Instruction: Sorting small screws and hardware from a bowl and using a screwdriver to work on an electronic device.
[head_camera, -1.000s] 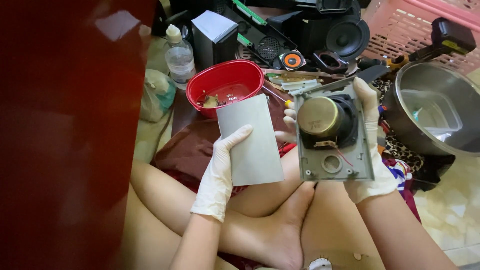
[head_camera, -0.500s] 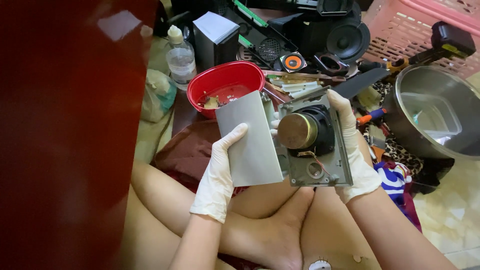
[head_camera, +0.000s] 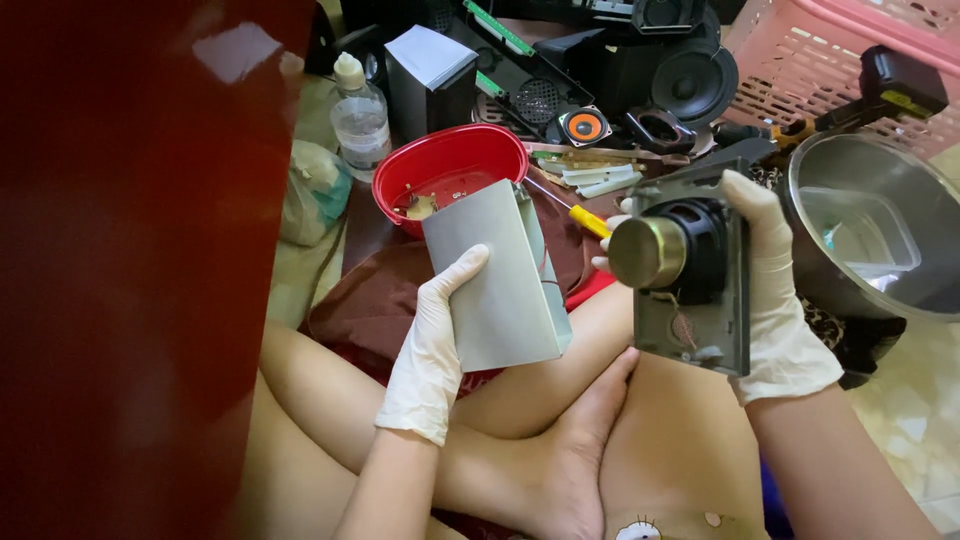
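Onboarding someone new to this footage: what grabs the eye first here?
Two white-gloved hands at centre: the left hand holds a grey rectangular box casing, the right hand a grey panel with a black speaker driver and brass-coloured magnet. Behind them sits a red oval plastic bowl; a dark red glossy surface fills the left side.

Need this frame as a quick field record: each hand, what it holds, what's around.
left hand: gloved, grips grey speaker housing from below, open side to the right
right hand: gloved, holds grey panel with speaker driver, brass-coloured magnet cap facing left
parts: housing and panel apart, thin wires in the housing's open side
behind housing: red bowl
between the two parts: yellow-handled screwdriver
right of panel: steel pot
far left: clear plastic bottle
top: black speakers, pink basket
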